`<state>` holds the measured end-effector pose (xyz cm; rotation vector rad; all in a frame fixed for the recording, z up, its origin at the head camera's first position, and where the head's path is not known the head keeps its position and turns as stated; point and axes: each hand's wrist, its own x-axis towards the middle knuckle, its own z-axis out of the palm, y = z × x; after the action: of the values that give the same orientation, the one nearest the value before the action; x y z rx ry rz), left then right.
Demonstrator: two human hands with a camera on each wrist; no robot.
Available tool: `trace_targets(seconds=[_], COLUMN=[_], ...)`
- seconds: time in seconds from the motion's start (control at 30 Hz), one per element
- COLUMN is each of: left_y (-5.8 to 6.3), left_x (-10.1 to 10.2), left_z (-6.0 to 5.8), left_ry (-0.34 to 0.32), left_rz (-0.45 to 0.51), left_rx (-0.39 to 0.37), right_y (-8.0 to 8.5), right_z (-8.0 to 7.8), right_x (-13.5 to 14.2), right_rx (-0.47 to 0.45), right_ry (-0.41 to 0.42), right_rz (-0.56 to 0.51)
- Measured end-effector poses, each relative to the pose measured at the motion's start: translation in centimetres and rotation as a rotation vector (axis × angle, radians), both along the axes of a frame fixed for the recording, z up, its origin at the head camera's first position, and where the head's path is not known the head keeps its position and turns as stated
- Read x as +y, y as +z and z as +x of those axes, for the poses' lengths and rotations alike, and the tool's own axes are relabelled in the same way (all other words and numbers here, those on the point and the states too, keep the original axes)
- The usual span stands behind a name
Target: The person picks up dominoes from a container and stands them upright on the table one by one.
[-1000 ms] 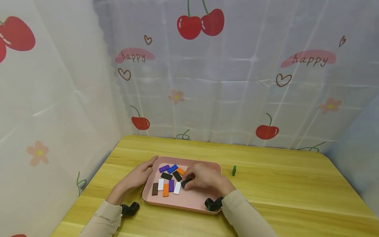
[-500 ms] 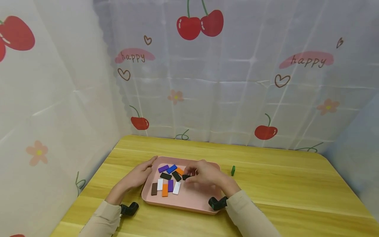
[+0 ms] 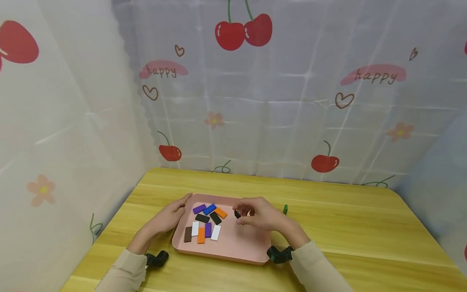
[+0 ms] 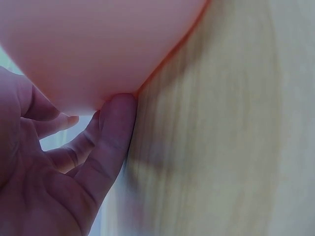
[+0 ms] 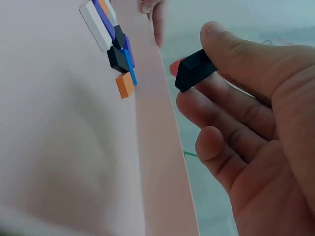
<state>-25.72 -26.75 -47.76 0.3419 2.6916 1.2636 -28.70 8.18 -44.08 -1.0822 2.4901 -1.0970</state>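
Observation:
A pink tray lies on the table. At its back left corner my left hand holds the edge, the thumb against the outer wall and the other fingers bent about the corner. My right hand is raised over the tray's right part. It pinches a black domino block between thumb and fingers. In the tray's left half lie several flat domino blocks: a brown one, a blue one, and white, orange, purple and black ones.
A green domino block stands upright on the wooden table, just right of the tray. A patterned curtain hangs behind the table and along its sides. Each wrist wears a black camera, the right one over the tray's front right corner.
My right hand has lifted the black domino block away from the others and moved it to the right. The left hand has stayed at the tray's edge.

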Motion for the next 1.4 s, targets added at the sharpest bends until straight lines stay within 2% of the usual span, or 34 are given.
trace_targets(seconds=[0.33,0.6,1.0,1.4], left_y=[-0.1,0.8,0.2,0.1], left_x=[-0.1,-0.2,0.1,0.0], left_z=[0.1,0.2,0.2,0.1], left_ry=[0.014,0.023,0.030,0.020], left_rz=[0.000,-0.021,-0.005,-0.003], left_rx=[-0.001,-0.004,-0.024,-0.013], right_y=[-1.1,-0.7,-1.6,-2.7], right_z=[0.3,1.0,1.7,2.4], right_x=[3.6,5.3,8.7,12.1], right_rx=[0.014,0.012,0.037,-0.015], right_ry=[-0.092,-0.149,-0.169,-0.221], right_rz=[-0.136,-0.151,-0.175,-0.195])
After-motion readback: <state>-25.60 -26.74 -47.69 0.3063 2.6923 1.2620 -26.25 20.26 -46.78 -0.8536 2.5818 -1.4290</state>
